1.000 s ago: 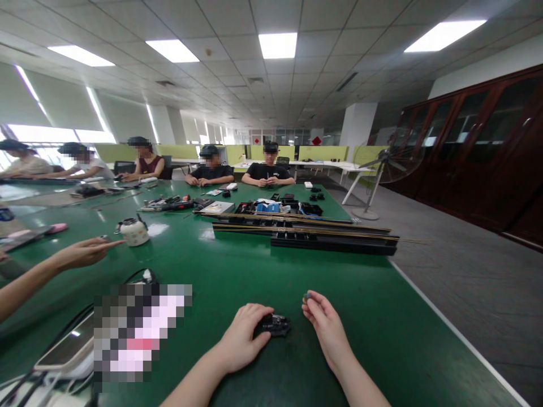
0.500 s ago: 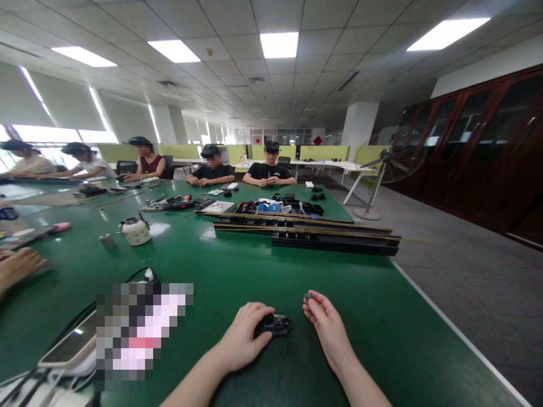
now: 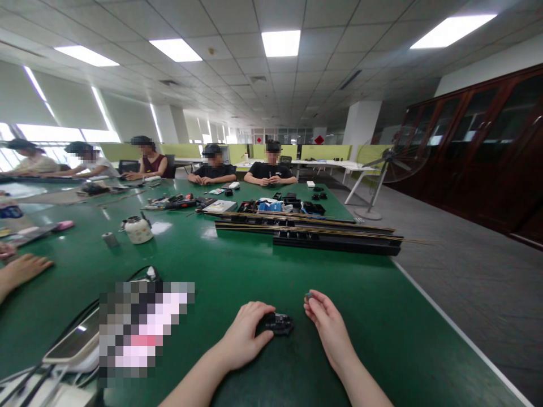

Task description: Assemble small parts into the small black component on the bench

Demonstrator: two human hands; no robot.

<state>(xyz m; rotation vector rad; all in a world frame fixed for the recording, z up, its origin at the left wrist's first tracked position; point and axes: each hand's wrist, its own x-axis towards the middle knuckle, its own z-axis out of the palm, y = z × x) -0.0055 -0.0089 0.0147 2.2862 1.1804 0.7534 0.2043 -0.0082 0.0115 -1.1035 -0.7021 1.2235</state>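
neighbour's hand point(image 3: 27, 269) now off grey cylinder point(image 3: 110, 239)

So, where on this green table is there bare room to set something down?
Free patches: between the left hand and the black rails; and from the right hand to the right edge of the table. Crowded: beyond the rails, among blue and black clutter, and left around the pale-framed device.

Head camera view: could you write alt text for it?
A person's left hand holds a small black device on a green table, while the right hand pinches a tiny piece. Beyond lie black rails topped with thin golden rods.
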